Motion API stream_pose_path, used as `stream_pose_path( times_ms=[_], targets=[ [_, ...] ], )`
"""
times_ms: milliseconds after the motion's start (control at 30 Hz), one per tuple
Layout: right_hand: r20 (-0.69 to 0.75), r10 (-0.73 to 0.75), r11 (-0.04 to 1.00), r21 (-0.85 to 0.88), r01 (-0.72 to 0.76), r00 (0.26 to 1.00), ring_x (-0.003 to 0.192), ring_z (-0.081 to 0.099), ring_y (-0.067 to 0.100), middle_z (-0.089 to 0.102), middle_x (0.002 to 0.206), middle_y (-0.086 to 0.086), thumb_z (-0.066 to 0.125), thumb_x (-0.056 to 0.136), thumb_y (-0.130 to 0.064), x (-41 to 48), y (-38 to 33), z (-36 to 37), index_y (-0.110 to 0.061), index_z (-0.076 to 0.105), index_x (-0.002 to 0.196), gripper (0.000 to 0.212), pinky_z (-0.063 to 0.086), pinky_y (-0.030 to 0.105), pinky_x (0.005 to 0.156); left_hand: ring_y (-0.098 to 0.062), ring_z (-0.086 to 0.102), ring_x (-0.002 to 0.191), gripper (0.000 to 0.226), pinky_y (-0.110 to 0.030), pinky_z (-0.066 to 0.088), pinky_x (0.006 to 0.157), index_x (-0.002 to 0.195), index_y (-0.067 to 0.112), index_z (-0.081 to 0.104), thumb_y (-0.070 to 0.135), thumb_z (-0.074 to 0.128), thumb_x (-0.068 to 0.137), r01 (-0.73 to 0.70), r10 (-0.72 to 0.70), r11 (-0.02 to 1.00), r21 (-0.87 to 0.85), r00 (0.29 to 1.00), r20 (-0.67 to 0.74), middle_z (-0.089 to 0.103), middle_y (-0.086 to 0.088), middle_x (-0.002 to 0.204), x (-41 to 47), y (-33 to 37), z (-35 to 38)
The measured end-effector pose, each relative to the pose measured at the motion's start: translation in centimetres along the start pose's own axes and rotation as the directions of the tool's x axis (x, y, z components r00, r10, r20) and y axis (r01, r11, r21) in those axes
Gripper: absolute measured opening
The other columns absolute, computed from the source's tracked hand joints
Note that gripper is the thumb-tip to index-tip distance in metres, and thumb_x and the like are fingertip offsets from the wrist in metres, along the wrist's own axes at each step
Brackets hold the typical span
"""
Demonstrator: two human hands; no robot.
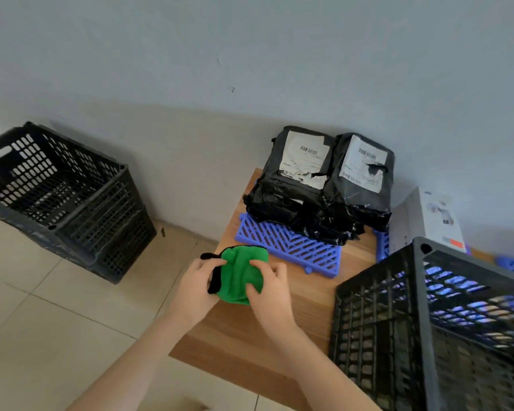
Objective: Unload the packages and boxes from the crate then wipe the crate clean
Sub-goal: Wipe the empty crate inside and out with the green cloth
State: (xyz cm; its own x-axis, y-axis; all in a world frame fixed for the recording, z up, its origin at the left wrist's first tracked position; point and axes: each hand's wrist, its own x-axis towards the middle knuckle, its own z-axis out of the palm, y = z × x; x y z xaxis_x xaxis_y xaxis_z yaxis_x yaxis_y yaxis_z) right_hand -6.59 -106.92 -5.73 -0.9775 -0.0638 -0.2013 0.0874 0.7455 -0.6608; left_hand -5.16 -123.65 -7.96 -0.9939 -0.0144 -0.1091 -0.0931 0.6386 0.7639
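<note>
A: What is shown, largest first?

B: A black crate (445,321) is set on the desk (279,336). Behind and to the left of the crate, two black packages (324,185) are laid on a blue mat (285,244). A white box (428,221) is stood just behind the crate.

A: And the hands?

B: Left of the crate, a green cloth (241,277) is gripped, bunched in the curled fingers of the left hand (193,289) and the right hand (270,292). Unloading is judged done and wiping is about to begin. Next, the cloth should be carried into the crate.
</note>
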Motion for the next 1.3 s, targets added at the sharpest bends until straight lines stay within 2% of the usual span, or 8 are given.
stream_pose_path(
  times_ms=[233,333,400,567,800,933,1100,1300],
  targets=[
    [-0.102,-0.15,0.986,0.051,0.156,0.983,0.079,0.052,0.01,0.034,0.118,-0.004,0.058,0.09,-0.016,-3.6,-3.6,-5.9,-0.023,0.048,0.135,0.046,0.049,0.026,0.079,-0.022,0.064,0.101,0.052,-0.034,0.052,0.093,0.113,0.013,0.07,-0.01,0.074,0.067,-0.124,0.107,0.992,-0.04,0.952,-0.287,0.062,-0.003,0.107,-3.9,7.0,-4.1],
    [-0.166,-0.24,0.962,0.091,0.257,0.956,0.079,0.054,0.011,0.035,0.122,-0.004,0.058,0.09,-0.017,-6.8,-4.6,-9.4,-0.023,0.049,0.133,0.045,0.05,0.028,0.078,-0.018,0.065,0.095,0.048,-0.016,0.05,0.086,0.106,0.015,0.072,-0.012,0.076,0.066,-0.192,0.172,0.981,-0.015,0.909,-0.38,0.062,-0.001,0.104,-7.0,10.8,-5.0],
    [-0.225,-0.291,0.94,0.11,0.321,0.93,0.076,0.052,0.007,0.036,0.121,-0.005,0.059,0.09,-0.018,-9.6,-4.4,-12.0,-0.025,0.05,0.132,0.043,0.047,0.022,0.075,-0.015,0.064,0.095,0.047,-0.02,0.052,0.085,0.105,0.015,0.071,-0.013,0.076,0.068,-0.255,0.226,0.967,-0.013,0.879,-0.419,0.061,0.001,0.105,-9.8,13.8,-4.9],
    [-0.363,-0.413,0.877,0.088,0.472,0.835,0.08,0.046,0.004,0.037,0.121,-0.006,0.061,0.089,-0.02,-18.2,-0.5,-18.5,-0.025,0.054,0.129,0.041,0.043,0.018,0.078,-0.011,0.065,0.095,0.043,-0.028,0.054,0.085,0.108,0.013,0.071,-0.008,0.077,0.072,-0.35,0.316,0.937,0.012,0.83,-0.459,0.06,0.0,0.11,-17.7,21.1,-1.7],
    [-0.399,-0.391,0.884,0.086,0.459,0.829,0.098,0.037,-0.022,0.037,0.116,-0.009,0.062,0.089,-0.019,-28.4,9.7,-24.7,-0.023,0.056,0.127,0.039,0.035,-0.002,0.076,-0.005,0.065,0.094,0.038,-0.013,0.049,0.087,0.102,0.011,0.074,-0.002,0.083,0.068,-0.479,0.456,0.876,0.047,0.795,-0.4,0.064,0.0,0.107,-26.8,26.7,6.9],
    [-0.393,-0.367,0.915,0.013,0.404,0.843,0.096,0.046,-0.002,0.036,0.117,-0.01,0.061,0.089,-0.019,-32.7,14.4,-25.5,-0.021,0.056,0.128,0.04,0.047,0.02,0.087,0.0,0.061,0.097,0.038,-0.019,0.052,0.087,0.105,0.017,0.072,0.011,0.085,0.07,-0.517,0.535,0.844,0.144,0.79,-0.3,0.06,0.008,0.113,-29.8,26.7,11.2],
    [-0.37,-0.327,0.944,-0.085,0.319,0.87,0.111,0.042,0.011,0.038,0.128,0.0,0.062,0.088,-0.015,-34.9,17.3,-24.8,-0.01,0.055,0.133,0.045,0.043,0.025,0.098,0.0,0.057,0.098,0.042,-0.032,0.054,0.09,0.111,0.013,0.07,0.009,0.084,0.072,-0.488,0.526,0.843,0.225,0.835,-0.162,0.055,0.008,0.12,-31.7,26.4,14.2],
    [-0.402,-0.383,0.899,-0.371,0.235,0.832,0.134,0.036,0.033,0.033,0.15,0.015,0.064,0.086,-0.038,-34.8,16.8,-25.4,-0.014,0.067,0.113,0.037,0.034,0.046,0.108,0.003,0.049,0.119,0.046,-0.018,0.041,0.099,0.125,0.022,0.065,0.048,0.062,0.087,-0.463,0.507,0.841,0.279,0.855,-0.111,0.051,0.016,0.13,-32.4,26.9,13.0]
  ],
)
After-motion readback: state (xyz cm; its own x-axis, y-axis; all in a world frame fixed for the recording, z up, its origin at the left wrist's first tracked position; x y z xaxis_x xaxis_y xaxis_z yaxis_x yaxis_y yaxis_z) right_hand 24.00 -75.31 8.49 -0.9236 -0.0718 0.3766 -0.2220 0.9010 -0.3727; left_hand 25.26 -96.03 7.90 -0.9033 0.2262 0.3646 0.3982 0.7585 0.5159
